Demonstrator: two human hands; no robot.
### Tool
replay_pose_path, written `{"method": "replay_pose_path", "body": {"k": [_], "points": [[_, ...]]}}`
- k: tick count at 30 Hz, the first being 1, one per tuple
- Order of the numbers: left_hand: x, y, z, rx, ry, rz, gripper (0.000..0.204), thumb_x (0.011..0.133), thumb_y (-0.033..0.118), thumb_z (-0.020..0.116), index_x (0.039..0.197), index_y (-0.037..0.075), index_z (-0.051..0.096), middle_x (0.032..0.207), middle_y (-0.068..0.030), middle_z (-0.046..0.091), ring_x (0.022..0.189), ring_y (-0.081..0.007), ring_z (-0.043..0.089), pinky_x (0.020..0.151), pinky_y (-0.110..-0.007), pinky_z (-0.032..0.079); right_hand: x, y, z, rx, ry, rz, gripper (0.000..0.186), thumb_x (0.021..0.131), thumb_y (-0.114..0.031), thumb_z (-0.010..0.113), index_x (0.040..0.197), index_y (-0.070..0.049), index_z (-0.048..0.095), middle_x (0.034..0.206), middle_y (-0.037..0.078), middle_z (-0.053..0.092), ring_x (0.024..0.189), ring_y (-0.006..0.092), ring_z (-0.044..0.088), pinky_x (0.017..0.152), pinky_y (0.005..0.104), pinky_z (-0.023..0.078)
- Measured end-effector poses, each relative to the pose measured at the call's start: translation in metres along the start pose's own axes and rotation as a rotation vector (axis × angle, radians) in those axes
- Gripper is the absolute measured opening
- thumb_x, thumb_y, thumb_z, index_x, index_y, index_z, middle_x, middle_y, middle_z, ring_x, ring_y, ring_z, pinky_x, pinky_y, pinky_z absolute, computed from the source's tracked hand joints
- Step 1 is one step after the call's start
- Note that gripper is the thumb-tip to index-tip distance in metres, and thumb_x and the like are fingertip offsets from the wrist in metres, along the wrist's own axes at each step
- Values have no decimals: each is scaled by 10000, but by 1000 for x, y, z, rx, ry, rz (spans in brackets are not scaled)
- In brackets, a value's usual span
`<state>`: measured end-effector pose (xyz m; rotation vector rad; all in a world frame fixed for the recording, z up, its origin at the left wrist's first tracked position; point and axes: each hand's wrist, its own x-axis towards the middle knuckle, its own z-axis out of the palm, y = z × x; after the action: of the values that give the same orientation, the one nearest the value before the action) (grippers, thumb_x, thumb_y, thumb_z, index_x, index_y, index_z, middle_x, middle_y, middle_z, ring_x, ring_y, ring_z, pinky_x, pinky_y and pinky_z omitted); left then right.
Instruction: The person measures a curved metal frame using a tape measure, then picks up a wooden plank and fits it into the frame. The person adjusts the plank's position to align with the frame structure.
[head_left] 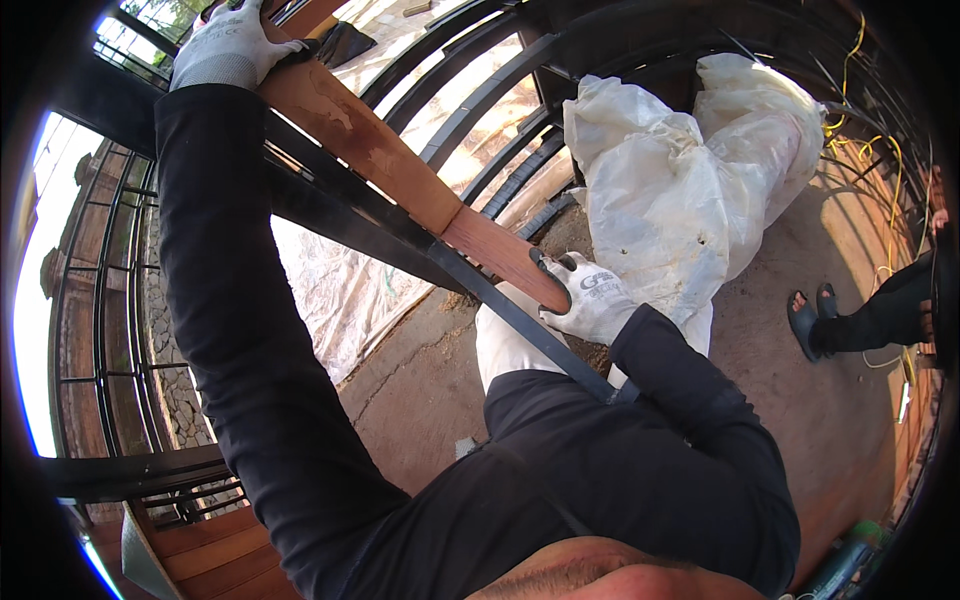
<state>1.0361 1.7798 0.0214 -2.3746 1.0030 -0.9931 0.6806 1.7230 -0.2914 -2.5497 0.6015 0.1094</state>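
A reddish-brown wooden board (355,130) slants from the upper left toward my lap, along a black metal bar (500,305). At its lower end is a smoother wood piece (500,252); whether the two are joined or overlap, I cannot tell. My left hand (232,48), in a grey-white glove with dark fingertips, is closed over the board's far end. My gloved right hand (592,298) wraps the near end of the smoother piece, with its thumb and fingers on either side of the wood.
Crumpled translucent plastic sheeting (665,180) bulges at the right, before curved black metal rails (470,90). A person's sandalled foot (803,325) stands farther right, near a yellow cord (893,190). Wooden slats (220,555) lie at the lower left.
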Motion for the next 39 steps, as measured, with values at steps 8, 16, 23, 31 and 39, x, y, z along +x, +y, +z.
{"method": "replay_pose_path", "body": {"k": [8,16,23,31,39], "points": [[-17,3,-24,-143,-62,-140,854,823,613,657,1454,101,394,1317,-203,583,1206,-345,582,993,-438,470,-3,-3,2,-3,-25,-40,776,807,-441,685,1435,-63,431,1307,255,510,1187,365,567,1018,419,456],[-32,14,-31,-374,350,-153,587,878,488,624,1286,71,557,1153,-164,653,1078,-338,621,925,-438,488,-8,-2,-5,56,-37,-37,843,779,-433,687,1482,-87,376,1318,251,506,1153,369,597,993,416,468],[-79,7,-70,-778,908,75,289,866,121,670,1135,23,628,1043,-154,658,1006,-329,626,909,-401,470,-7,24,-1,326,88,36,857,773,-456,703,1474,-80,384,1326,252,533,1155,392,581,990,427,448],[-131,5,-72,-1718,1151,1,254,904,-19,535,1148,-61,592,1134,-139,629,942,-154,608,829,-256,489,-42,40,-7,1221,178,118,684,882,-378,683,1453,-89,440,999,51,644,709,124,582,632,248,494],[-154,116,-26,-2281,854,-159,180,909,45,545,1073,-6,599,955,-69,600,737,-88,501,698,-238,423,-115,52,-26,1503,171,-245,727,922,-126,636,1536,-67,252,1327,75,504,1127,146,564,918,281,479]]}}
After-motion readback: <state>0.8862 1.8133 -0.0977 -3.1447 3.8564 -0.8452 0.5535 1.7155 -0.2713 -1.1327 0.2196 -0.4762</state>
